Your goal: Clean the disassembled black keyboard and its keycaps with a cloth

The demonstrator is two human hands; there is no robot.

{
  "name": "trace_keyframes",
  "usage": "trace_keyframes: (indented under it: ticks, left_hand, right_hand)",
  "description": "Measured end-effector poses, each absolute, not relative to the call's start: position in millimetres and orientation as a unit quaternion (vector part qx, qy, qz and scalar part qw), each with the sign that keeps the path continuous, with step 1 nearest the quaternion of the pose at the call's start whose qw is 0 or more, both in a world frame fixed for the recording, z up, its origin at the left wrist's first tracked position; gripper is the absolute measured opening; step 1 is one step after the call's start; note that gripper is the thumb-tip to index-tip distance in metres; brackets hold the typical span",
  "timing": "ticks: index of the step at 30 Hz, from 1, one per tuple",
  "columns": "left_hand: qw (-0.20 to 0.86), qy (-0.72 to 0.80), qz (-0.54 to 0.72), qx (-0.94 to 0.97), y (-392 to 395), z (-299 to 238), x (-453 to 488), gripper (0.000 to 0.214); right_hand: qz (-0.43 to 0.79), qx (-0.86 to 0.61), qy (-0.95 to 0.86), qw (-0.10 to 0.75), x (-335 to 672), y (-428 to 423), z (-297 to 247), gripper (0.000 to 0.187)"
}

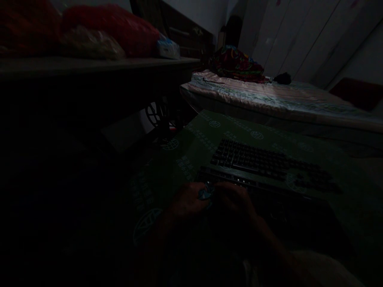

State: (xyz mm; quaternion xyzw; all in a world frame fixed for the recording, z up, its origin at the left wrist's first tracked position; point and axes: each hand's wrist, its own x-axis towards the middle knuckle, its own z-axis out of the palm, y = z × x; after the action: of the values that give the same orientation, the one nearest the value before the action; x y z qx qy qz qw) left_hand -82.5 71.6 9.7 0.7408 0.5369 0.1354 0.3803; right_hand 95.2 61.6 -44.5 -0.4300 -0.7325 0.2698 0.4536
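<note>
At the left of the work area, a green printed sheet [176, 171] is seen spread out, its near part lost in shadow. Toward the middle, the left hand [188, 199] is curled closed, and a small blue item [206, 193] is held at its fingers, between the two hands. What the item is cannot be made out; if it is a packet or wrapper, its contents could be spilled by a sudden tear. Just to its right, the right hand [235, 195] is bent inward with its knuckles raised; whether anything is gripped by it cannot be told, since the fingers are hidden in the dark. Should the two hands be jerked apart, the item could be dropped or flung.

Farther right, rows of dark keys [254, 157] are laid out beyond a dark keyboard body [299, 219]. Green is seen through gaps among the keys, so they are judged to be loose; their order could be upset by a brushed knuckle or sleeve. The body could be nudged by the right forearm, and any slip could be missed in such poor light.
</note>
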Motion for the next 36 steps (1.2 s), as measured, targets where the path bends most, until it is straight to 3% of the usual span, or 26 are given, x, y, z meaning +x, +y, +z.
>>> trace_keyframes:
  ticks: [21, 28, 36]
  left_hand:
    - [0.439, 0.539, 0.135, 0.706, 71, 13, -87, 0.015]
    - [0.439, 0.543, 0.184, 0.692, 72, 9, -88, 0.014]
    - [0.333, 0.602, 0.259, 0.678, 83, 3, -93, 0.005]
  right_hand:
    - [0.579, -0.482, -0.469, 0.461, 99, 50, -25, 0.013]
    - [0.568, -0.478, -0.455, 0.491, 99, 51, -27, 0.015]
    - [0.523, -0.467, -0.504, 0.505, 96, 50, -26, 0.021]
